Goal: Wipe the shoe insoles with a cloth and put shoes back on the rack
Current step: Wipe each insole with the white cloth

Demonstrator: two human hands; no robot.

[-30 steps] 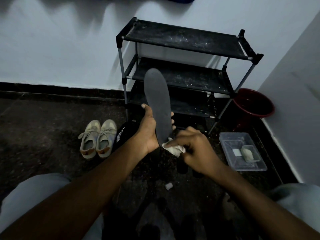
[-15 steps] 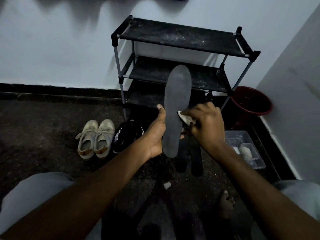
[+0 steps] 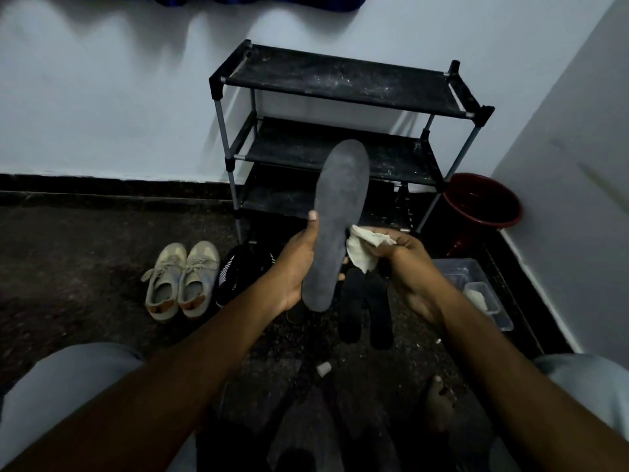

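Before the rack [image 3: 340, 80]: grey insole [image 3: 340, 219], upright, gripped low by the left hand [image 3: 299, 264]. White cloth [image 3: 362, 248] bunched in the right hand [image 3: 405, 257], its fingers curled, touching the insole's right edge. Clear tub [image 3: 452, 267] (far right) holds a pale lump [image 3: 476, 298]. Red bucket [image 3: 483, 202]: contents too dark to tell. Beige sneakers [image 3: 182, 281] on the floor, left.

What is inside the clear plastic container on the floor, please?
The clear container holds a smaller clear tub with a pale lump in it, too dim to identify. The right forearm covers the container's left edge.
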